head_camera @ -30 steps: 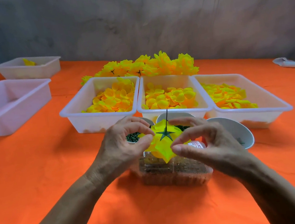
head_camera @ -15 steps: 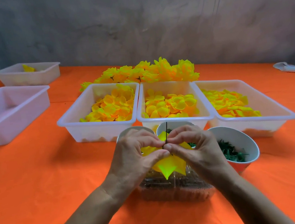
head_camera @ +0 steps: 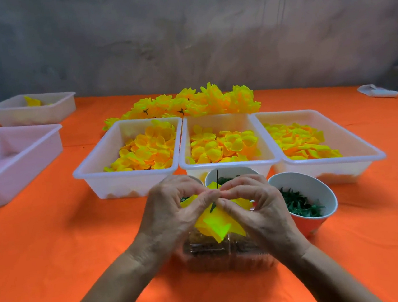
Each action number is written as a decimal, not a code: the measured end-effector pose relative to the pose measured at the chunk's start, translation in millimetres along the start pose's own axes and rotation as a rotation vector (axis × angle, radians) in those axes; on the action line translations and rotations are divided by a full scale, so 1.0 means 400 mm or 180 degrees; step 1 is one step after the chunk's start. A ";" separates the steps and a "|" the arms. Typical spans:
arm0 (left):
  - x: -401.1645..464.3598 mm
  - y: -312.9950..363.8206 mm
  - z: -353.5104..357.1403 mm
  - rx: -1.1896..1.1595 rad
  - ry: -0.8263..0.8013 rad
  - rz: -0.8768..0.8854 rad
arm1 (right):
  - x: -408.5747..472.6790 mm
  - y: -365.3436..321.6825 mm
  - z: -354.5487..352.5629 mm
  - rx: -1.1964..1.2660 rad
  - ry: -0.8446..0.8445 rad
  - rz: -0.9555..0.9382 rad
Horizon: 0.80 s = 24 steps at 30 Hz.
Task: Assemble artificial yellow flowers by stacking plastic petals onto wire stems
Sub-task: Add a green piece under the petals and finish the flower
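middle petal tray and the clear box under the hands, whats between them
In the head view, a white cup of green pieces stands between the middle petal tray and the clear box, and both hands hold the yellow flower on its wire stem there.

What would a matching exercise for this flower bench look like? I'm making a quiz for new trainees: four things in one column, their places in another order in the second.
Things
1. finished flowers
2. orange cup of green pieces
3. clear box
4. empty tray

Places
A. under the two hands
B. far left of the table
C. behind the three petal trays
D. right of the right hand

Pairs: 1-C, 2-D, 3-A, 4-B
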State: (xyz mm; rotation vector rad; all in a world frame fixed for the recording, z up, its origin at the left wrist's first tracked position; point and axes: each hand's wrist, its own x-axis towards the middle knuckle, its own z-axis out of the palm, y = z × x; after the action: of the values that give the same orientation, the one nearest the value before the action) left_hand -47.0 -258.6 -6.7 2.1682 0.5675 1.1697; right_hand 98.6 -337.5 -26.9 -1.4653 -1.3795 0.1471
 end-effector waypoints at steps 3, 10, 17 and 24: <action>0.030 0.019 0.004 -0.0250 0.0190 -0.0223 | -0.002 -0.027 0.010 -0.0072 0.0205 0.0224; 0.056 0.011 0.012 0.0142 0.0033 -0.0208 | 0.000 -0.035 0.060 -0.0572 0.0830 0.0106; 0.071 0.018 0.011 0.0227 -0.0114 0.0075 | -0.018 -0.006 0.092 -0.0283 0.1295 -0.0193; 0.070 0.027 0.004 0.0194 -0.0168 0.0019 | -0.032 -0.027 0.102 -0.0375 0.1451 -0.0159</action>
State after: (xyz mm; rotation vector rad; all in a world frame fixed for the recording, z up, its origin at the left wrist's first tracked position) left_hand -30.1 -249.7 16.4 2.2467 0.5812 1.1080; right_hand 59.2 -326.2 -43.5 -1.4477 -1.0623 -0.2897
